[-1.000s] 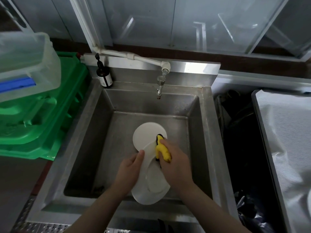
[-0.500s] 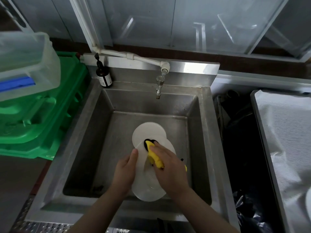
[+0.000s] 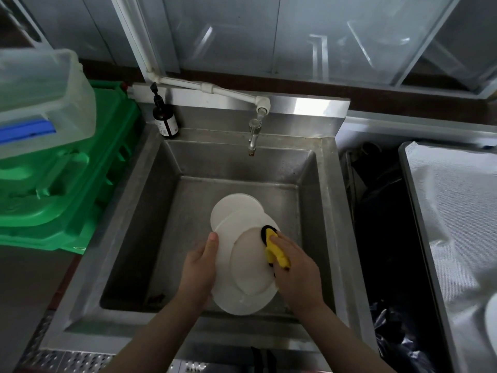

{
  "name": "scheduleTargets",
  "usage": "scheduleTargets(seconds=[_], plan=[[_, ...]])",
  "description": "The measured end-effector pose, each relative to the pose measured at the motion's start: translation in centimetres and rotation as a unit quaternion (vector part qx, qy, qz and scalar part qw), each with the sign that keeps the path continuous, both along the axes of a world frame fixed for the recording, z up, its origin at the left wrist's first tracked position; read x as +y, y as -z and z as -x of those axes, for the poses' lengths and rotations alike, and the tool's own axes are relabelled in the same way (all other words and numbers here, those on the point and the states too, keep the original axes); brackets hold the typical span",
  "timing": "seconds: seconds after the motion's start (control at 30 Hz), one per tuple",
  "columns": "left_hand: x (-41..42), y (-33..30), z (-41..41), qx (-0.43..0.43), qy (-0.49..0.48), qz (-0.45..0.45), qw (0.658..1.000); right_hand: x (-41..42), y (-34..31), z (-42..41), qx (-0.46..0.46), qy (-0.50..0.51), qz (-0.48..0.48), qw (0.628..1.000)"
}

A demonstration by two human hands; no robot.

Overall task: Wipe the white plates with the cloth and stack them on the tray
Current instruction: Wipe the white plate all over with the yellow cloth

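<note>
- Two white plates show in the head view, both inside the steel sink [image 3: 317, 168].
- The upper plate [image 3: 242, 265] is tilted, gripped at its left rim by the left hand [image 3: 200, 267], thumb laid along the rim and fingers curled underneath.
- The right hand [image 3: 294, 270] pinches a yellow cloth [image 3: 275, 251] with a black edge and presses it on that plate's right side.
- A second plate [image 3: 231, 208] lies on the sink floor just beyond both hands, partly under the held one.
- A tap [image 3: 252, 135] hangs well beyond the hands; a dark bottle [image 3: 165, 119] stands far-left of them.
- Far right of the right hand sits a tray [image 3: 457, 211] lined with white cloth.
- Green crates [image 3: 67, 179] are stacked left of the left hand.
</note>
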State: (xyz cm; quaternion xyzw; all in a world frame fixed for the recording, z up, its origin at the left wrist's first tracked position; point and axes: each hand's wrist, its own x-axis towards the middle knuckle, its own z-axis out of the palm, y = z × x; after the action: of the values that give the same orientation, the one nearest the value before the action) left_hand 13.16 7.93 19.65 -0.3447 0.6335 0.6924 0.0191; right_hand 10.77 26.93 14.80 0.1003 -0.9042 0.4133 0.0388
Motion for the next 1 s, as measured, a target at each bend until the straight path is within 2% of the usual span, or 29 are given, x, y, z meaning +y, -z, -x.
scheduleTargets(seconds=[0.1, 0.17, 0.37, 0.63, 1.0], plan=[[0.2, 0.1, -0.1, -0.002, 0.002, -0.007, 1.000, -0.1, -0.1, 0.0, -0.094, 0.066, 0.112, 0.987], [0.1, 0.1, -0.1, -0.006, -0.005, -0.010, 1.000, 0.0, -0.3, 0.3, -0.121, 0.108, 0.159, 0.974], [0.2, -0.4, 0.3, 0.007, 0.018, -0.008, 1.000, 1.8, 1.1, 0.9, -0.183, 0.168, 0.152, 0.957], [1.0, 0.1, -0.1, -0.004, 0.043, -0.037, 0.998, 0.7, 0.2, 0.1, -0.164, 0.131, 0.162, 0.964], [1.6, -0.1, -0.1, 0.011, 0.089, -0.106, 0.990, -2.3, -0.4, -0.4, -0.099, 0.043, 0.093, 0.990]])
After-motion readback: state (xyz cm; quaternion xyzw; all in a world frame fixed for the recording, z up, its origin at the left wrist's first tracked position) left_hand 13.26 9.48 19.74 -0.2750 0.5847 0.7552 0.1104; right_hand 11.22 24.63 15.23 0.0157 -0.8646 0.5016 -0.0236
